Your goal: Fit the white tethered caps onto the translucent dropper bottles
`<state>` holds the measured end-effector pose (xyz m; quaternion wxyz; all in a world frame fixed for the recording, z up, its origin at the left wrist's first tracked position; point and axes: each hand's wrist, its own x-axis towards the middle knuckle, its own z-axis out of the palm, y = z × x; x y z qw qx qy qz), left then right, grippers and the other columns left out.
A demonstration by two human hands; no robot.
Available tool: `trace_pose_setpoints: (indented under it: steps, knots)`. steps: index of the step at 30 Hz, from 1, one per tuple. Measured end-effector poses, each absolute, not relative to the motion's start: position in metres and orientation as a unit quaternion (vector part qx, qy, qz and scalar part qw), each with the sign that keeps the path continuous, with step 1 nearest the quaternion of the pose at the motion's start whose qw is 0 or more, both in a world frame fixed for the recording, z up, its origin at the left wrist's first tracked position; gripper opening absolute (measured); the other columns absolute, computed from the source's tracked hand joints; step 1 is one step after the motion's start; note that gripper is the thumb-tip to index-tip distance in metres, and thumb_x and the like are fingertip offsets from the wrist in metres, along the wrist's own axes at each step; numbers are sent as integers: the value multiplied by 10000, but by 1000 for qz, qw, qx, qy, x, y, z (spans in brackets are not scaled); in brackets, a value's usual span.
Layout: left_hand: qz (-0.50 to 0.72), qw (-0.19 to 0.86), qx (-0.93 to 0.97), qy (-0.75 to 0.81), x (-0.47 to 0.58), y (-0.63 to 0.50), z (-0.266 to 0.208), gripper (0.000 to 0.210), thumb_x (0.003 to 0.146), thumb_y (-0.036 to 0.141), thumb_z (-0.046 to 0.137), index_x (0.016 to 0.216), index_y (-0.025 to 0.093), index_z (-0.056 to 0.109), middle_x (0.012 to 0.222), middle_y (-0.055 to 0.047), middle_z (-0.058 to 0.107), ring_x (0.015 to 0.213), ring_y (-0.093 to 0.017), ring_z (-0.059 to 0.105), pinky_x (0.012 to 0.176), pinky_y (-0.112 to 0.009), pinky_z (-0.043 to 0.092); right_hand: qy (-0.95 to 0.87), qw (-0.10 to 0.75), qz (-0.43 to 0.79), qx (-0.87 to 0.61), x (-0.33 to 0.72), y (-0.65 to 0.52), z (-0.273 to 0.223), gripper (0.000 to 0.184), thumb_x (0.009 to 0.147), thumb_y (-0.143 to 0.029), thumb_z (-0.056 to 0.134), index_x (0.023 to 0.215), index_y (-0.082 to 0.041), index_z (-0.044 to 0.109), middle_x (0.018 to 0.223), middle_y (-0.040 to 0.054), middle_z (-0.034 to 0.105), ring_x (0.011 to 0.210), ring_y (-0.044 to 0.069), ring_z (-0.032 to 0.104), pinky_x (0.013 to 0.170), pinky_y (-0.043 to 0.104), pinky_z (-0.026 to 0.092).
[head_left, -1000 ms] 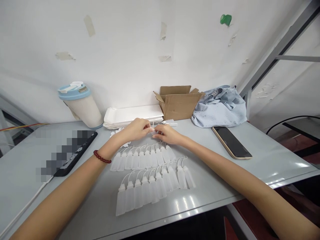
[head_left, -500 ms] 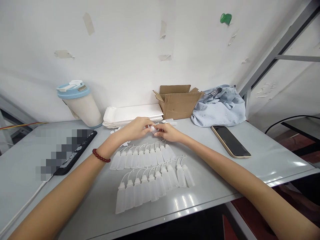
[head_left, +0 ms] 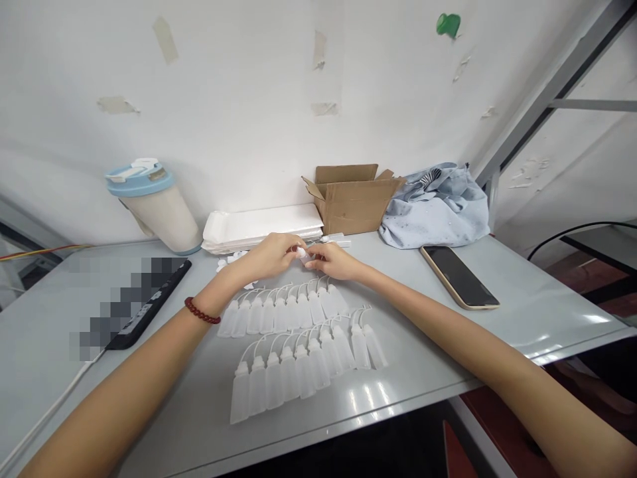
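A small translucent plastic squeeze bottle [head_left: 303, 255] with a white top is held between my hands, above the far middle of the table. My left hand [head_left: 273, 255] is closed, thumb and fingertips pinching at the white top. The fingers of my right hand [head_left: 337, 261] grip the bottle's body from the other side, covering part of it. Nearer to me lie two rows of like bottles, a far row [head_left: 281, 312] and a near row [head_left: 286, 377], most with a thin curved tube at the top. Small white pieces [head_left: 226, 261] lie partly hidden behind my left wrist.
White padded envelopes [head_left: 263, 224] are stacked against the wall beside an open cardboard box [head_left: 355, 206]. A light blue cloth [head_left: 438, 212] and a phone [head_left: 460, 277] are on the right. A tumbler [head_left: 159, 209] and a black power strip [head_left: 149, 305] are on the left.
The bottle's white top shows a little more clearly between my fingertips. Both hands have barely moved, and the whole view has shifted slightly.
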<state>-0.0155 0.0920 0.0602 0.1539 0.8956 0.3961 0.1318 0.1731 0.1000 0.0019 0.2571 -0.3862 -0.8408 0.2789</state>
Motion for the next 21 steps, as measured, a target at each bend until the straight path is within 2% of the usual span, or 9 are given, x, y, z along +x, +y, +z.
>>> trace_pose_setpoints:
  steps: [3, 5, 9, 11, 16, 21]
  knots:
    - [127, 170, 885, 414, -16, 90, 62, 324, 831, 301, 455, 1075, 173, 625, 945, -50, 690, 846, -200, 617, 727, -280, 444, -840, 257, 282, -386, 174, 100, 1, 96, 812, -192, 560, 787, -113, 607, 628, -27, 490, 588, 96, 395, 600, 231, 289]
    - [131, 174, 871, 440, -15, 90, 62, 358, 834, 385, 481, 1081, 159, 609, 894, -54, 689, 799, -204, 619, 671, -278, 441, -841, 256, 282, -384, 174, 100, 1, 93, 813, -192, 560, 784, -116, 604, 631, -27, 490, 589, 96, 397, 598, 228, 287]
    - [137, 148, 861, 468, -13, 92, 58, 333, 860, 436, 443, 752, 164, 602, 698, -42, 647, 626, -177, 568, 552, -272, 376, -843, 255, 276, -384, 173, 100, 1, 83, 810, -180, 566, 793, -110, 608, 642, -22, 502, 602, 98, 404, 608, 232, 289]
    - [134, 136, 864, 466, -13, 94, 56, 323, 861, 406, 439, 695, 166, 577, 669, -40, 635, 605, -171, 551, 545, -273, 364, -844, 253, 271, -389, 172, 100, 2, 90, 810, -182, 568, 789, -105, 610, 633, -22, 498, 602, 100, 402, 607, 236, 284]
    - [138, 143, 884, 423, -14, 95, 56, 248, 842, 299, 430, 840, 158, 634, 823, -49, 674, 734, -186, 590, 653, -281, 420, -844, 249, 269, -391, 172, 100, 2, 83, 807, -193, 568, 796, -119, 605, 614, -37, 472, 589, 96, 386, 601, 233, 274]
    - [145, 162, 893, 394, -16, 93, 59, 276, 824, 246, 422, 966, 177, 649, 944, -47, 683, 854, -191, 606, 748, -284, 446, -844, 259, 268, -386, 173, 99, 3, 88, 804, -198, 561, 747, -132, 577, 594, -50, 424, 571, 88, 356, 602, 228, 274]
